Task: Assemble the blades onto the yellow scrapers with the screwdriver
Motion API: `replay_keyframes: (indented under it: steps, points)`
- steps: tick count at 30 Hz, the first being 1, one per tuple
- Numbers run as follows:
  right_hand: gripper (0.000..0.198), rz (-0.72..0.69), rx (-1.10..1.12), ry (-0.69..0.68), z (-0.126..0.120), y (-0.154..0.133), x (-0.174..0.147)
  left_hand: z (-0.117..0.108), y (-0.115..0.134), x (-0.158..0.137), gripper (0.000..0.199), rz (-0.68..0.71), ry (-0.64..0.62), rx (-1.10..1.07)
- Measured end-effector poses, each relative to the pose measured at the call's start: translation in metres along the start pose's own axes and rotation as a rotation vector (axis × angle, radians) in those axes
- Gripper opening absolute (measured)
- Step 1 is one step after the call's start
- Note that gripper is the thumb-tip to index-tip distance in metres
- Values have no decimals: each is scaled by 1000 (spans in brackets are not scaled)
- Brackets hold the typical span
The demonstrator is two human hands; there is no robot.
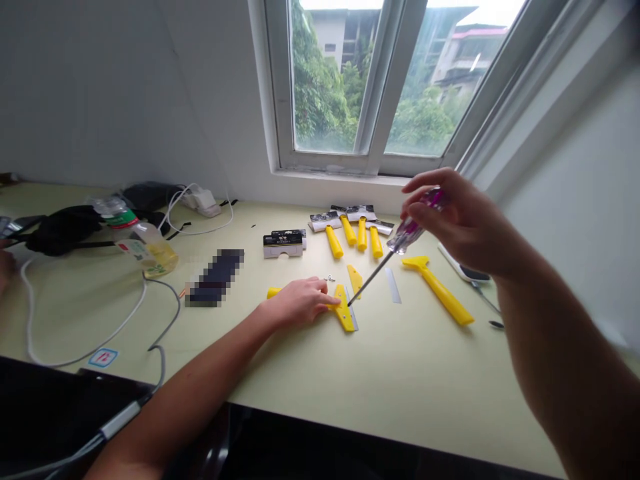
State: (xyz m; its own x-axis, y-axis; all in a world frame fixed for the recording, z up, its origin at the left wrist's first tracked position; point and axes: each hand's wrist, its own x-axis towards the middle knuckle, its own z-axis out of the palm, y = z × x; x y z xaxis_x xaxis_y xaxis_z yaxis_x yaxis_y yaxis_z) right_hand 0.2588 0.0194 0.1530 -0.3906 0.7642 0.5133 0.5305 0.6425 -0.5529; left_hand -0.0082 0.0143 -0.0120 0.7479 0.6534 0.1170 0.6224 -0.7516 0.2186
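Note:
Flat on the table lies a yellow scraper (343, 313), a metal blade along its right edge. Round its handle is my left hand (300, 300), closed, with a finger pressed at the head. My right hand (463, 223) grips the clear purple handle of a screwdriver (373, 277) held at a slant. Its tip meets the scraper head near a screw, though firm contact is hard to judge. Small screws (329, 278) lie just beyond my left fingers. To the right are a loose yellow cover plate (355, 280), a bare blade (393, 285) and another yellow scraper (445, 293).
Several packaged yellow scrapers (362, 235) and black-and-white cards (283, 245) lie toward the window. A bottle (150, 247), cables (135, 313) and a pixelated dark object (216, 279) occupy the left. A phone (473, 272) is at right. Another person's hand (6, 270) shows at the left edge.

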Motion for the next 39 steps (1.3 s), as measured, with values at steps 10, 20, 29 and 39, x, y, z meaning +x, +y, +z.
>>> replay_keyframes:
  steps: [10, 20, 29, 39]
  points:
    - [26, 116, 244, 257, 0, 23, -8, -7, -5, -3, 36, -4, 43, -90]
    - [27, 62, -224, -627, 51, 45, -28, -23, -13, -8, 34, -72, 28, -132]
    - [71, 140, -274, -881, 105, 71, -45, -46, -26, -19, 32, -128, 35, -154]
    - [78, 74, -402, -1004, 119, 65, -21, -41, -28, -18, 32, -109, 47, -143]
